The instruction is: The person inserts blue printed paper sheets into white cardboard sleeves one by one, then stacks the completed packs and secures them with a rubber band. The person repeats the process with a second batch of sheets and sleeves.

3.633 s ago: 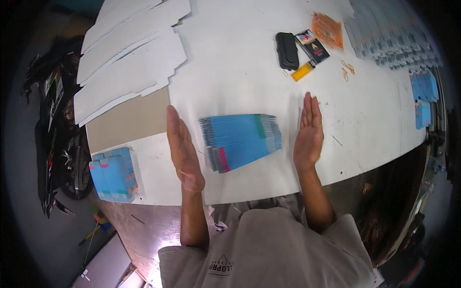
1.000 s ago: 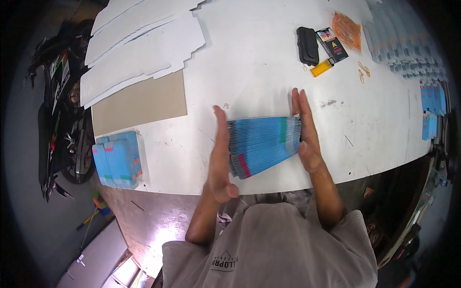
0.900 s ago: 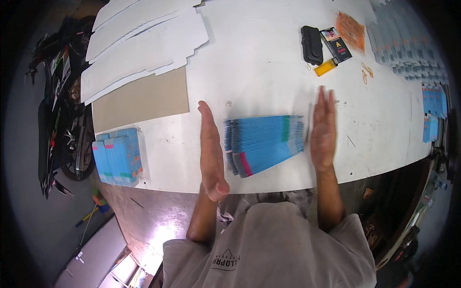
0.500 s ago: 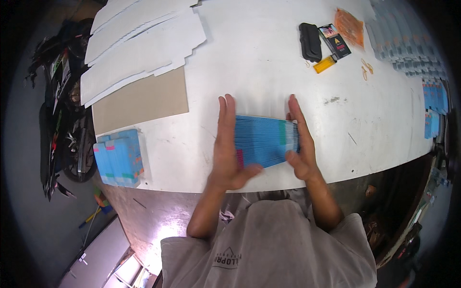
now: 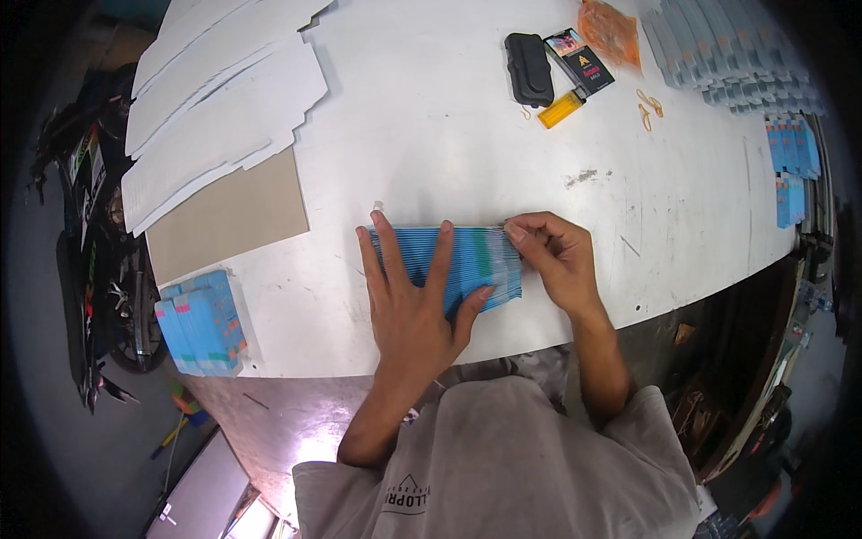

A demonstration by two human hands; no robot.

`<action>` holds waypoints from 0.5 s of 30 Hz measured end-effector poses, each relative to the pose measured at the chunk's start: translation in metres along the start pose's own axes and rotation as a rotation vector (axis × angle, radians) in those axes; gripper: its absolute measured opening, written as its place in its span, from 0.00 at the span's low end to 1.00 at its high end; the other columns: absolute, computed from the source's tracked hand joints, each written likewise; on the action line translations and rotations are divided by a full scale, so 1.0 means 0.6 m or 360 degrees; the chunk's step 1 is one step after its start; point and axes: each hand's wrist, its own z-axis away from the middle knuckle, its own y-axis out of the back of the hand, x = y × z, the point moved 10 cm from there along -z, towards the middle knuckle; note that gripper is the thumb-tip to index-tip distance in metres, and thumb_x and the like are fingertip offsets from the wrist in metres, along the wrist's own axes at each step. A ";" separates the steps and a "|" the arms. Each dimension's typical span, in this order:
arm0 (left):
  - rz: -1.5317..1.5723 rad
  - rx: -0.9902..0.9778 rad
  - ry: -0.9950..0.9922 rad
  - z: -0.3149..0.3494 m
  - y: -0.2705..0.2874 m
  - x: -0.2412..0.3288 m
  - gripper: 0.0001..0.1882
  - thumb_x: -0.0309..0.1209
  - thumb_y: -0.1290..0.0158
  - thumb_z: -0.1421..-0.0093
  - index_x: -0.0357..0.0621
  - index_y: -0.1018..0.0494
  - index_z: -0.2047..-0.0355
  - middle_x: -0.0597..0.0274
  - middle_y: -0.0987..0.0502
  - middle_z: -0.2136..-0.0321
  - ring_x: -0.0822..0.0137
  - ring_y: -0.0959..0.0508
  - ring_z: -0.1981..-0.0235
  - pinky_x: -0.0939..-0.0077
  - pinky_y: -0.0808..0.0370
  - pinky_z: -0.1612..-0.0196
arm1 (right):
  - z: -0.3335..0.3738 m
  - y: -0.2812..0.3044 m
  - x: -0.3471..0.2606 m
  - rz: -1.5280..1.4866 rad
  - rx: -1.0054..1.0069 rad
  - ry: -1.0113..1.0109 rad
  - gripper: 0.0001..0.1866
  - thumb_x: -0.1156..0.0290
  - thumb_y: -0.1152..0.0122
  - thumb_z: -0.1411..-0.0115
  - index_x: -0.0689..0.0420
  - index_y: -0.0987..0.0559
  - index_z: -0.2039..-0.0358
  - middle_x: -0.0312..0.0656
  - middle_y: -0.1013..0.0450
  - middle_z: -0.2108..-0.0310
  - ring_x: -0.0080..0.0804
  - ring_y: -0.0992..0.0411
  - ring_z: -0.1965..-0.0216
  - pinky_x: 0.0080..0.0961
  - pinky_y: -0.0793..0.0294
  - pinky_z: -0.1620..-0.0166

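A fanned stack of thin blue cards [image 5: 467,256], with a green band and a pale band near its right end, lies on the white table before me. My left hand [image 5: 409,319] rests over its left part, fingers spread wide and the thumb on the near side. At the stack's far right corner, my right hand [image 5: 566,269] has thumb and index finger pinched together on the card edges. The other right fingers are curled. Exactly how many edges the pinch takes in is too small to tell.
Several blue bundles [image 5: 199,325] stand at the table's left edge. Behind them are brown board [image 5: 233,216] and white sheets [image 5: 233,108]. Farther back lie a black case [image 5: 530,70], a yellow lighter [image 5: 561,110], and an orange bag [image 5: 611,34]. More blue bundles [image 5: 792,148] are at right.
My left hand has gone from upright against the stack's left side to spread over it. The right hand has moved from the right side to pinching the far right corner. The view has shifted.
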 end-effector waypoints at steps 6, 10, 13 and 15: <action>-0.0056 -0.0014 0.0009 0.001 -0.005 -0.003 0.39 0.56 0.37 0.38 0.48 0.28 0.33 0.16 0.59 0.28 0.13 0.59 0.28 0.24 0.36 0.38 | -0.031 0.000 0.018 -0.0091 -0.0211 -0.0199 0.09 0.71 0.34 0.32 0.65 0.16 0.58 0.40 0.18 0.67 0.21 0.21 0.67 0.20 0.21 0.64; -0.0098 -0.0012 0.0005 0.002 -0.006 -0.004 0.39 0.56 0.36 0.39 0.50 0.29 0.32 0.16 0.60 0.28 0.13 0.59 0.28 0.25 0.35 0.38 | -0.035 -0.001 0.013 -0.0094 -0.0221 -0.0203 0.09 0.71 0.34 0.32 0.66 0.17 0.59 0.40 0.19 0.68 0.21 0.22 0.68 0.19 0.22 0.64; -0.0065 -0.0032 0.0034 0.009 -0.010 -0.006 0.41 0.56 0.38 0.37 0.53 0.34 0.29 0.20 0.61 0.26 0.17 0.60 0.26 0.25 0.43 0.33 | -0.034 0.000 0.015 -0.0159 -0.0184 -0.0202 0.09 0.72 0.33 0.32 0.66 0.19 0.59 0.40 0.19 0.68 0.20 0.22 0.68 0.18 0.22 0.64; -0.0092 -0.0059 0.0045 0.010 -0.007 -0.003 0.41 0.56 0.36 0.39 0.52 0.31 0.31 0.18 0.60 0.27 0.15 0.59 0.27 0.26 0.38 0.36 | -0.027 -0.001 0.015 -0.0226 -0.0113 -0.0226 0.09 0.72 0.32 0.32 0.65 0.20 0.59 0.39 0.20 0.69 0.19 0.23 0.68 0.18 0.23 0.64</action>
